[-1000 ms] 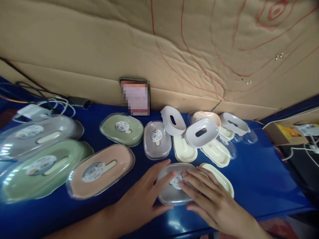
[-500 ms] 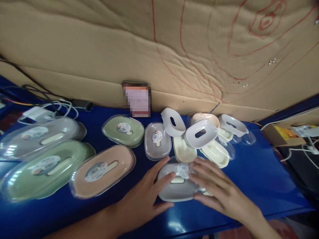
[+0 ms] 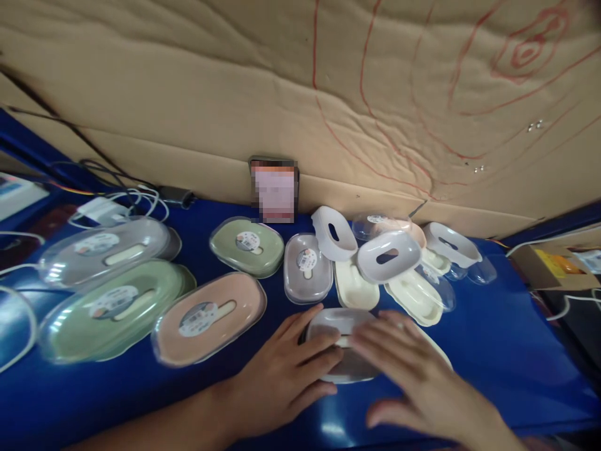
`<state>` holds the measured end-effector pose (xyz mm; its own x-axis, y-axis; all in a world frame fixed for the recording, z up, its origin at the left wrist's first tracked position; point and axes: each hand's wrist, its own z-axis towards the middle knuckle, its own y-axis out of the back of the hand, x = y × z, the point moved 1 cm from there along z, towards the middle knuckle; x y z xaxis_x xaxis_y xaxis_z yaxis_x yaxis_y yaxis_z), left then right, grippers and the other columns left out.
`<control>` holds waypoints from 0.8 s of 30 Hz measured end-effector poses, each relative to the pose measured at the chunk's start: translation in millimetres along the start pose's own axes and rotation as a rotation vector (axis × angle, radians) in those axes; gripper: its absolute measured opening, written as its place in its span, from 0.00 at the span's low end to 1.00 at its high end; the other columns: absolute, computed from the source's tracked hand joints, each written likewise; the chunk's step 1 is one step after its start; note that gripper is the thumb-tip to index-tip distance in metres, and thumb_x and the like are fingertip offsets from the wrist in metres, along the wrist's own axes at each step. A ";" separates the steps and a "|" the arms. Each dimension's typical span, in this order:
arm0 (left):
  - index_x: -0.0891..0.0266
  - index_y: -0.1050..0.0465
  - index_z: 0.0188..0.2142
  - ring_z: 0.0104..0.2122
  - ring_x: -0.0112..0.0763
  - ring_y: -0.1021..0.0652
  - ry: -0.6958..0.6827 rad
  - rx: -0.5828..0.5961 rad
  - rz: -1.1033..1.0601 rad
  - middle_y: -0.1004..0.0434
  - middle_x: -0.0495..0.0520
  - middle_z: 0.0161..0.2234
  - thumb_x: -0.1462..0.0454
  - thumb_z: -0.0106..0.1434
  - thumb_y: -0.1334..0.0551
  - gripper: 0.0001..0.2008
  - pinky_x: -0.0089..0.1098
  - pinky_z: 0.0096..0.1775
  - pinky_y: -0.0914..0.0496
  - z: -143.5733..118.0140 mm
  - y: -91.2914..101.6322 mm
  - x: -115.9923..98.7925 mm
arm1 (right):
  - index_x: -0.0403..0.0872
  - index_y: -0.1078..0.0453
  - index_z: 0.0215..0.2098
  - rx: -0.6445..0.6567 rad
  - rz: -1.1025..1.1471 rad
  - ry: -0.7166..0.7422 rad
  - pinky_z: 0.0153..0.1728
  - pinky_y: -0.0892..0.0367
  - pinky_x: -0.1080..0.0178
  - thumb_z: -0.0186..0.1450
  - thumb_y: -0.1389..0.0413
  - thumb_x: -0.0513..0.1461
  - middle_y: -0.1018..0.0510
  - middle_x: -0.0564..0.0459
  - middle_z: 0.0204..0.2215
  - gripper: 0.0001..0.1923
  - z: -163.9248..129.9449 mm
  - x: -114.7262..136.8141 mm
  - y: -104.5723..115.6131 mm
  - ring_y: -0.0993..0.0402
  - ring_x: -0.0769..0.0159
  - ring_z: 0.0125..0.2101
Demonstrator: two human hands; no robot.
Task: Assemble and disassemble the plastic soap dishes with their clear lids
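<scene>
A grey oval plastic box (image 3: 350, 363) with a pale strip in its top lies in front of me on the blue table. My left hand (image 3: 293, 366) grips its left end, some fingers across the top and the thumb by the near edge. Over its right part, my right hand (image 3: 413, 363) has its fingers stretched out and its thumb held away; motion blurs it slightly. That hand hides part of the box. Another cream oval piece (image 3: 434, 344) shows partly behind my right hand.
Lidded oval boxes in grey (image 3: 307, 266), green (image 3: 248, 247) and pink (image 3: 211, 319) lie left and ahead. Loose white slotted shells (image 3: 389, 257) and cream trays (image 3: 416, 297) are piled behind my hands. A phone-like screen (image 3: 277, 191) leans on the cardboard wall (image 3: 188, 94). White cables (image 3: 150, 203) lie at left.
The view has turned a little left. My right thumb has come away from the box's near edge. The white label beneath my right fingers no longer shows.
</scene>
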<state>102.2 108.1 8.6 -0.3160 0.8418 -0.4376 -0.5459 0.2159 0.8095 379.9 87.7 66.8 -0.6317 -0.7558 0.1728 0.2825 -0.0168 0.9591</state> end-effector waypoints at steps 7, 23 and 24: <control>0.59 0.25 0.55 0.70 0.51 0.32 0.023 -0.024 0.017 0.21 0.58 0.56 0.63 0.74 0.34 0.12 0.55 0.68 0.30 -1.6 -6.9 -0.9 | 0.43 0.27 0.64 -0.037 -0.009 -0.005 0.65 0.27 0.53 0.80 0.48 0.38 0.15 0.49 0.56 0.18 -0.7 27.2 -29.1 0.19 0.62 0.55; 0.62 0.23 0.46 0.54 0.40 0.21 -0.021 -0.088 0.182 0.19 0.57 0.54 0.64 0.76 0.38 0.05 0.48 0.67 0.37 -2.3 -12.7 -10.6 | 0.46 0.32 0.68 -0.193 -0.372 -0.135 0.71 0.45 0.41 0.80 0.47 0.41 0.23 0.42 0.66 0.20 56.5 -62.0 25.8 0.30 0.50 0.67; 0.62 0.23 0.46 0.53 0.38 0.20 -0.020 -0.147 0.151 0.18 0.56 0.52 0.65 0.77 0.39 0.05 0.47 0.69 0.38 -1.6 -9.2 -10.7 | 0.45 0.31 0.68 -0.180 -0.311 -0.086 0.72 0.45 0.44 0.80 0.48 0.44 0.22 0.43 0.65 0.21 51.4 -45.3 24.4 0.30 0.53 0.67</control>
<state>109.3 96.3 5.2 -0.3882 0.8692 -0.3063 -0.6014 0.0129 0.7989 378.4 155.2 93.9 -0.7637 -0.6385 -0.0954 0.1849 -0.3579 0.9153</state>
